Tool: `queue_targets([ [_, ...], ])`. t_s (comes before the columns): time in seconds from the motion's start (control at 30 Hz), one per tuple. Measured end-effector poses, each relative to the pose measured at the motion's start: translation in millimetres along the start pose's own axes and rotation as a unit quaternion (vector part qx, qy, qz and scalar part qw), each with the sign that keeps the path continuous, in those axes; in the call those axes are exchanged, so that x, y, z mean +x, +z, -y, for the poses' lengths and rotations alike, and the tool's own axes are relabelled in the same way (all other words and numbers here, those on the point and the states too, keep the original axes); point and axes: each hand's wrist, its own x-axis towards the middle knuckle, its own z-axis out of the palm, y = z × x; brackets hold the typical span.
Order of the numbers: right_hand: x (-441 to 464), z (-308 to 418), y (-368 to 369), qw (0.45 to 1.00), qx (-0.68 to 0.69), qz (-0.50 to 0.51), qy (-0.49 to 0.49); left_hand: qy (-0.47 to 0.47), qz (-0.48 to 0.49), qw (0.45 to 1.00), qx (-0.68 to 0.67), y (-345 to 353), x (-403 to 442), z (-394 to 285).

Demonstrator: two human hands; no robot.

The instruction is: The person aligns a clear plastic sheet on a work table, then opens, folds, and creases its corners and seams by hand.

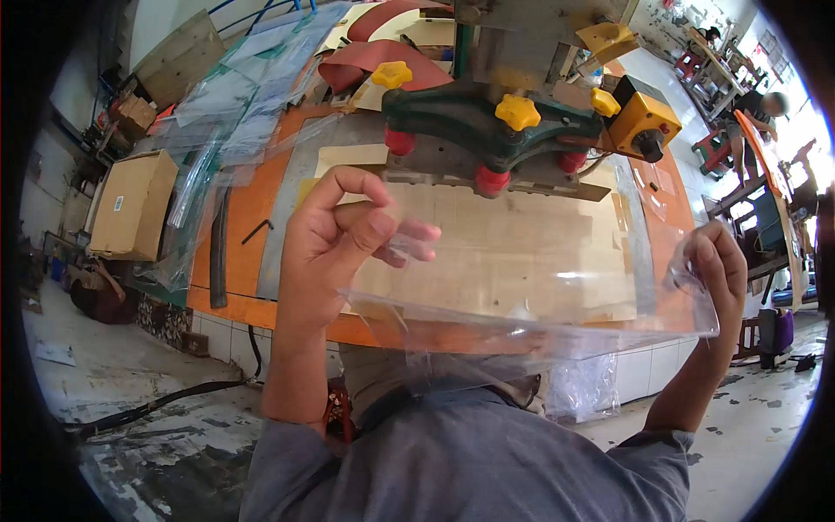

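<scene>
A clear plastic sheet [522, 300] spans the space between my hands, over the front edge of the orange table [261, 311]. My left hand [352, 226] is raised at the sheet's left end, thumb and index finger pinched together on it, the other fingers curled. On the right, my right hand [713, 261] grips the sheet's other end, its fingers bent around the plastic. Beyond the sheet lies a pale board [487, 252], below a dark green machine head [487, 122] with yellow star knobs [517, 112] and red round parts [492, 179].
Left of the machine are stacked clear sheets [235, 104] and a cardboard box [133, 205]. A red-brown strip [383, 65] lies behind. A yellow control box [648, 122] stands right of the machine. A person [765, 109] is at the far right. A black cable [165, 404] runs along the floor.
</scene>
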Motion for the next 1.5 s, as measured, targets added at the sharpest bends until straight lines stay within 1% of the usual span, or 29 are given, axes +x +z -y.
queue_targets([
  [0.07, -7, -3, -8, 0.999, -0.019, 0.003, 0.047, -0.004, 0.041, 0.998, 0.044, 0, 2, -4],
  [0.2, -18, 7, -12, 0.999, -0.02, 0.008, 0.039, -0.023, 0.033, 0.998, 0.046, 8, 3, -9],
  [0.27, -23, 13, -7, 0.999, 0.002, -0.006, 0.038, -0.007, 0.016, 1.0, -0.004, 6, 2, -8],
  [0.3, -25, 13, -7, 0.999, 0.013, -0.004, 0.047, -0.007, 0.017, 1.0, -0.004, 6, 3, -8],
  [0.37, -23, 11, -8, 0.998, 0.024, -0.002, 0.053, 0.021, 0.043, 0.998, -0.034, 3, 5, -8],
  [0.43, -16, 3, -13, 0.996, -0.016, 0.042, 0.074, 0.019, 0.043, 0.999, -0.024, 4, 6, -5],
  [0.47, -14, -1, -18, 0.996, -0.015, 0.043, 0.073, 0.014, 0.042, 0.999, -0.014, 5, 6, -4],
  [0.53, -10, -8, -25, 0.991, -0.019, 0.09, 0.092, 0.013, 0.031, 0.999, -0.008, 9, 6, -3],
  [0.6, -10, 0, -17, 0.991, -0.005, 0.095, 0.096, 0.008, 0.02, 1.0, -0.003, 10, 4, -4],
  [0.67, -8, 10, -17, 0.991, 0.009, 0.097, 0.096, 0.004, 0.035, 0.999, -0.015, 9, 5, -9],
  [0.73, -5, 19, -23, 0.971, 0.042, 0.216, 0.09, 0.011, 0.039, 0.999, -0.024, 7, 7, -12],
  [0.8, 2, 20, -24, 0.97, 0.05, 0.228, 0.071, 0.019, 0.045, 0.998, -0.033, 7, 8, -16],
  [0.87, 11, 24, -19, 0.952, 0.031, 0.302, 0.047, 0.02, 0.059, 0.998, -0.011, 9, 8, -20],
  [0.9, 13, 26, -15, 0.952, 0.031, 0.302, 0.048, 0.019, 0.059, 0.998, -0.01, 10, 8, -22],
  [0.97, 19, 30, -8, 0.938, -0.027, 0.347, 0.002, 0.025, 0.043, 0.998, 0.036, 12, 8, -23],
  [1.0, 21, 32, -9, 0.938, -0.026, 0.347, 0.003, 0.024, 0.042, 0.998, 0.036, 9, 8, -24],
  [1.07, 27, 36, -12, 0.91, -0.044, 0.409, -0.043, 0.023, 0.03, 0.999, -0.001, 2, 8, -25],
  [1.1, 25, 37, -12, 0.91, -0.044, 0.409, -0.043, 0.023, 0.03, 0.999, -0.001, 2, 8, -26],
  [1.17, 19, 38, -11, 0.932, -0.069, 0.355, -0.023, 0.035, 0.012, 0.999, -0.003, 4, 6, -27],
  [1.2, 19, 39, -9, 0.932, -0.068, 0.356, -0.024, 0.036, 0.011, 0.999, -0.003, 4, 7, -26],
  [1.27, 18, 41, -3, 0.952, -0.071, 0.285, 0.083, 0.029, 0.003, 0.999, -0.027, 4, 7, -25],
  [1.3, 20, 39, -3, 0.952, -0.071, 0.285, 0.084, 0.029, 0.003, 0.999, -0.028, 3, 7, -23],
  [1.37, 22, 29, -5, 0.949, -0.06, 0.285, 0.119, 0.003, 0.005, 1.0, -0.018, 3, 10, -16],
  [1.4, 22, 27, -4, 0.95, -0.063, 0.279, 0.126, -0.002, 0.012, 1.0, -0.024, 4, 10, -14],
  [1.47, 22, 24, -1, 0.961, -0.019, 0.248, 0.122, -0.022, -0.039, 0.998, -0.032, 6, 9, -12],
  [1.5, 23, 19, -3, 0.963, -0.02, 0.261, 0.055, -0.027, -0.025, 0.999, -0.04, 4, 9, -11],
])
